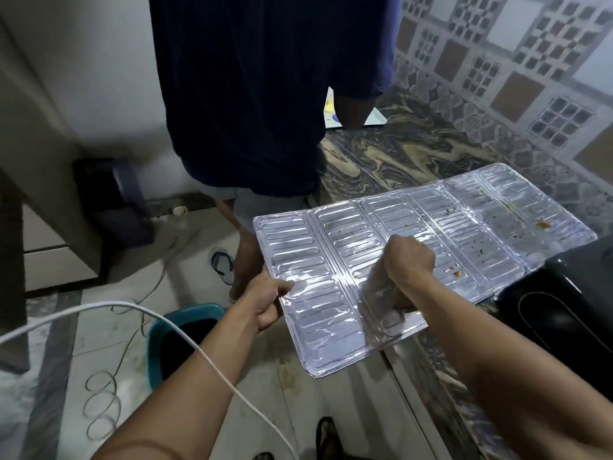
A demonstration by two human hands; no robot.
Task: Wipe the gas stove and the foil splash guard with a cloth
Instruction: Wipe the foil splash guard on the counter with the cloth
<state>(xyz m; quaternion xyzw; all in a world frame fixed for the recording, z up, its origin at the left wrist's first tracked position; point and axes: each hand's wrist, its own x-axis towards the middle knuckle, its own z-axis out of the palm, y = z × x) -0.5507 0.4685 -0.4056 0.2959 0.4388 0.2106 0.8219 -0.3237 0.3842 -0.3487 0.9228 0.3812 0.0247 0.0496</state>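
Foil splash guard [428, 234]: I see it lying flat and unfolded, its far end on the marbled countertop [391, 151], its near end jutting out over the floor.
Left hand [268, 302]: I read it as pinching the guard's left edge, thumb on top.
Right hand [409, 257]: clenched in a fist around a blurred, pale cloth [381, 295] pressed onto the guard's middle panels.
Soiling: brown specks and a yellowish spot on the right-hand panels.
Gas stove [564, 303]: black, at the right, touching the guard's right edge.
Surroundings: a second person [252, 94] stands beyond; a teal bucket [179, 340] sits on the floor below.
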